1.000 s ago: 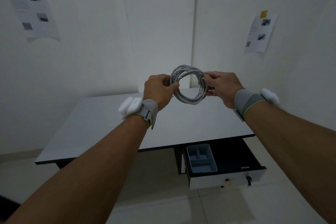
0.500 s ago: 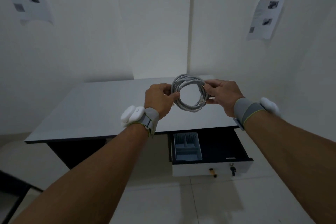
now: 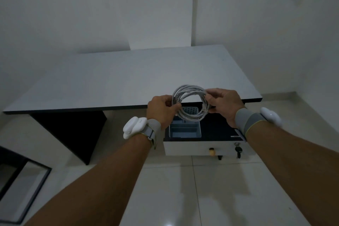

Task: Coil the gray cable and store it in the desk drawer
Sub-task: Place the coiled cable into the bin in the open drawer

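The left hand [image 3: 161, 109] pinches the left side of the coiled gray cable [image 3: 189, 104], which hangs in the air just in front of the tabletop [image 3: 110, 82] edge, above the open drawer [image 3: 216, 130]. The right hand [image 3: 222, 105] grips its right side. To stow it well, keep both pinches firm so the loops stay bundled, lower the coil flat, and choose between the blue organizer tray [image 3: 185, 131] and the bare dark floor beside it.
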Action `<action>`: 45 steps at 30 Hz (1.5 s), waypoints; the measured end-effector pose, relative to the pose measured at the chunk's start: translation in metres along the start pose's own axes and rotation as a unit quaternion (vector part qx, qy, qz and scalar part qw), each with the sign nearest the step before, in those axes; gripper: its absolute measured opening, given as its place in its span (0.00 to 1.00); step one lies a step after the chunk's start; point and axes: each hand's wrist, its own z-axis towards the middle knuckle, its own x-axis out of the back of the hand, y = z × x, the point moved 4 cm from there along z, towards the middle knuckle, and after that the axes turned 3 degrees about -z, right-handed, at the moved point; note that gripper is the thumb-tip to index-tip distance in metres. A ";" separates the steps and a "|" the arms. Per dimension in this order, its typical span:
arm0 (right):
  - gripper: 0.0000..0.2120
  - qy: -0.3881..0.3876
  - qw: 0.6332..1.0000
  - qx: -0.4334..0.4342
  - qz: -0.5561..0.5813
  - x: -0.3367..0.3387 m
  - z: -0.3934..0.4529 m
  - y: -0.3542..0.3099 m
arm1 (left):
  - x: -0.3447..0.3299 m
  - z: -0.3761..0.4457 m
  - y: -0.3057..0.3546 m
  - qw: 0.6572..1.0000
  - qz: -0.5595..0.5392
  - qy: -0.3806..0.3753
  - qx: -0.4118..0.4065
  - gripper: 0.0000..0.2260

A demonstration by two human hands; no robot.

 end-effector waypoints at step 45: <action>0.18 -0.019 0.911 -0.016 -0.412 -0.081 0.076 0.150 | -0.091 0.055 -0.155 0.854 0.510 -0.058 -0.079 0.17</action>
